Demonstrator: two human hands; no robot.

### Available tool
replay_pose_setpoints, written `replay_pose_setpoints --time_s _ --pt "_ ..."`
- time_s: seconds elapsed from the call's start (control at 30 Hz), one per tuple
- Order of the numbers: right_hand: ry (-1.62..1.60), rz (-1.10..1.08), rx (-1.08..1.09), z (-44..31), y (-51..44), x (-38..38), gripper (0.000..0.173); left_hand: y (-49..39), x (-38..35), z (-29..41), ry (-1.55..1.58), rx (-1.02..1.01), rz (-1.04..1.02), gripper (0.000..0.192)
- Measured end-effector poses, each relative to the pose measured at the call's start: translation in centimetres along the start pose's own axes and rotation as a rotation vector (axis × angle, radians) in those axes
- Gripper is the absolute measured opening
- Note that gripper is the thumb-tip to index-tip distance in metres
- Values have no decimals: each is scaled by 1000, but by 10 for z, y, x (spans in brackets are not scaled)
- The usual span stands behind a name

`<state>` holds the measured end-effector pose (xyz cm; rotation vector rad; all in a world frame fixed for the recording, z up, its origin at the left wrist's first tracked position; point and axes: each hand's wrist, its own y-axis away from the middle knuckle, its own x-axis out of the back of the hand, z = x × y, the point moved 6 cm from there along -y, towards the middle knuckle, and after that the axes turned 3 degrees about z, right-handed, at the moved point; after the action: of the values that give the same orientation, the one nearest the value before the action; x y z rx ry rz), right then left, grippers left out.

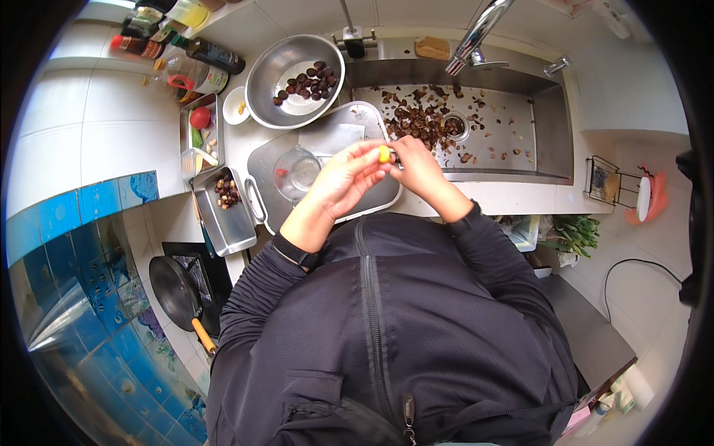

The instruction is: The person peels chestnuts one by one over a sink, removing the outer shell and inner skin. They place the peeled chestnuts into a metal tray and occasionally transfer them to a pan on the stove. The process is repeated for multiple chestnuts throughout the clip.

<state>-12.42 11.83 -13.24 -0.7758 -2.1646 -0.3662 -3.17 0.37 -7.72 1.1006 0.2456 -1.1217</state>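
Observation:
My left hand (347,174) pinches a peeled yellow chestnut (384,154) between thumb and fingertips. Right beside it, the fingers of my right hand (421,167) close on a small dark brown piece (395,158); whether it is shell or a tool is hidden. Both hands are above the right part of a grey tray (262,161), near the sink's edge. A clear glass measuring cup (298,175) stands on the tray. Dark unpeeled chestnuts (312,82) lie in a steel bowl (265,83). Scraps of brown shell (418,120) litter the sink (513,153).
At left, a rectangular metal tin (237,237) holds several chestnuts (227,192). Behind it, a metal tray (220,136) carries a tomato (200,117). A small white bowl (230,114) contains yellow pieces. The faucet (474,39) overhangs the sink; a frying pan (170,292) sits lower left.

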Motion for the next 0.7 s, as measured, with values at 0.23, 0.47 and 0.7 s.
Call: replay_pose_setpoints --time_s 0.23,0.47,0.7 --pt "172 -45 65 12 -7 -50 34 -7 109 -80 -66 -14 489 26" --pt "-57 4 -200 15 59 4 27 8 125 -89 -960 -476 681 30" --pt "-415 -150 -501 -12 136 1 29 18 129 -79 -1189 -680 610 24"
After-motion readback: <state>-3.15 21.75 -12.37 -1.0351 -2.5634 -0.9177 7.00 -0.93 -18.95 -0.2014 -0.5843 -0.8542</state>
